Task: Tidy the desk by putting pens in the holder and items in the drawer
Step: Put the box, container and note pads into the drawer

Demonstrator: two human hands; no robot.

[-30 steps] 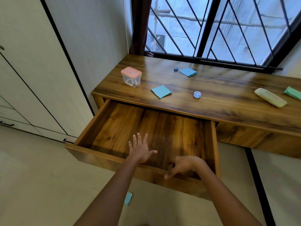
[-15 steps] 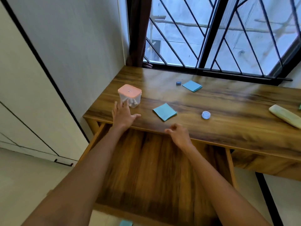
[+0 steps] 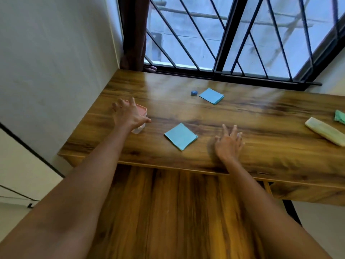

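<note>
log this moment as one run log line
phase: reach | left hand: open, over pink-lidded box | right hand: open, empty, beside blue note pad | drawer: open

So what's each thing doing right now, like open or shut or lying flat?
Drawer: pulled open, nothing seen inside.
Box with pink lid: lid on, upright, under the left hand.
Left hand: fingers spread.
Right hand: open, empty.
Near blue pad: flat.
Far blue pad: flat.
Yellow pouch: lying down.

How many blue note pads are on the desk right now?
2. One blue pad lies near the front edge between the hands; the other blue pad sits farther back by the window. More could lie outside the frame.
</note>
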